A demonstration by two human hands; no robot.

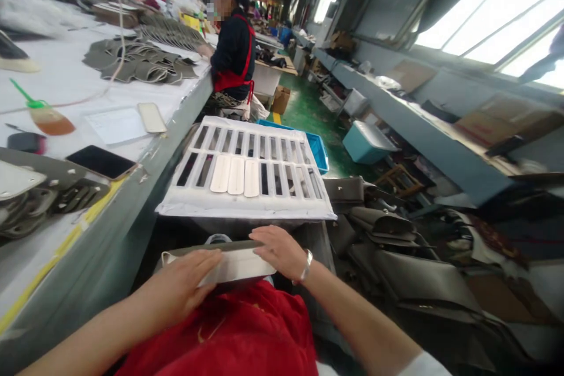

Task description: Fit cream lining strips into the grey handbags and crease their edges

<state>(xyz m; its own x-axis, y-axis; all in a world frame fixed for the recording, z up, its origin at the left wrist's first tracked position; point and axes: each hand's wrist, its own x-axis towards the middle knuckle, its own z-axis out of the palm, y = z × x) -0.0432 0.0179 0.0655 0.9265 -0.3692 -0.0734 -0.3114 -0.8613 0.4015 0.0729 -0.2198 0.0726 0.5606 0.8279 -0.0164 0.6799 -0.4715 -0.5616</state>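
Observation:
On my lap, over a red apron (229, 335), lies a grey-brown leather piece with a pale, flat strip (240, 265) on it. My left hand (189, 279) presses on the left part of the strip, its fingers stretched out. Over the right end of the strip rests my right hand (279, 249), fingers extended, a silver bracelet at the wrist. Just beyond my hands stands a white slatted rack (247, 205). Three cream oblong pieces (236, 176) lie side by side on it.
The worktable (185, 97) on the left bears a phone (101, 163), a glue bottle (50, 118) and grey cut pieces (141, 61). A person in a red apron (235, 53) works at its edge. Dark leather bags (423, 276) are piled at the right, near a teal box (368, 142).

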